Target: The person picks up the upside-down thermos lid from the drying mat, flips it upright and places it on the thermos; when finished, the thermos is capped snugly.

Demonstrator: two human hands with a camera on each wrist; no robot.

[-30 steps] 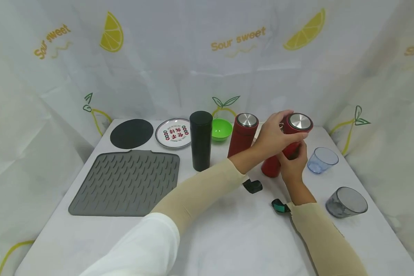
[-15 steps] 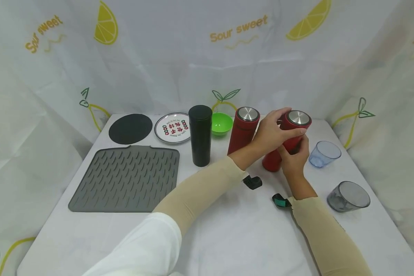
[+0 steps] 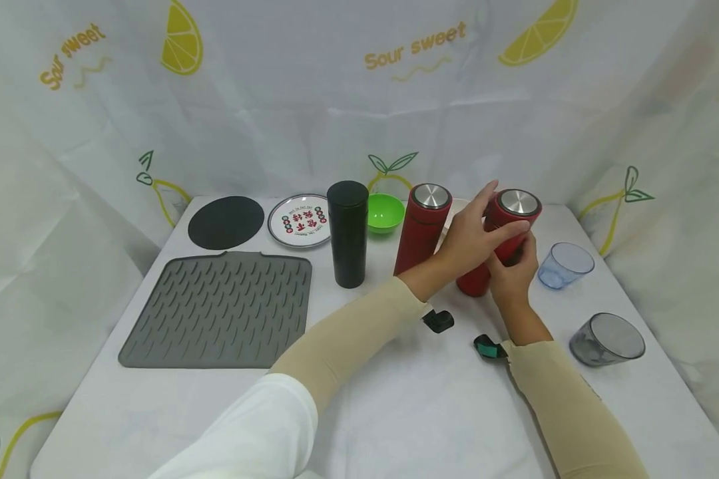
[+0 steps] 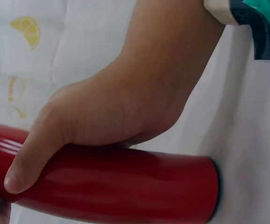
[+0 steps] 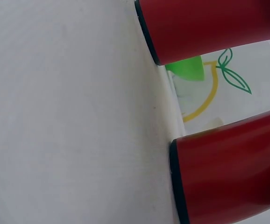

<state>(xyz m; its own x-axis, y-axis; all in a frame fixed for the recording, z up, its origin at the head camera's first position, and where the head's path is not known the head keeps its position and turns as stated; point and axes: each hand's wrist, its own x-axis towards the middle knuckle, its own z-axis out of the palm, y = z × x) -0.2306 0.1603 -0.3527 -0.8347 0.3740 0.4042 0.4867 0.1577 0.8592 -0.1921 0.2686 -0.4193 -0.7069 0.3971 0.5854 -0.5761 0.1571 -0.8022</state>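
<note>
A red thermos [image 3: 475, 279] with a silver-topped lid [image 3: 518, 201] stands at the right of the table. My right hand [image 3: 513, 279] grips its body; in the left wrist view that hand's thumb [image 4: 25, 175] lies across the red side. My left hand [image 3: 469, 238] is at the lid, its index finger straight and lifted beside it, its thumb stretched along the near side. Some left fingers are hidden. A second red thermos [image 3: 422, 233] stands just left, partly behind the left wrist. The right wrist view shows the bases of both thermoses [image 5: 209, 32] on the white tabletop.
A black tumbler [image 3: 348, 236], green bowl [image 3: 386, 214], printed round plate [image 3: 300, 221] and black disc [image 3: 226, 223] line the back. Left lies a grey ridged mat [image 3: 218, 309]. Blue [image 3: 566, 266] and grey [image 3: 607, 340] glasses stand right. A pale dish [image 3: 457, 210] shows behind the thermoses.
My left index finger has lifted and moved away from the lid, opening the hand's spread. My right hand keeps its hold on the thermos. The head view has tilted slightly downward.
</note>
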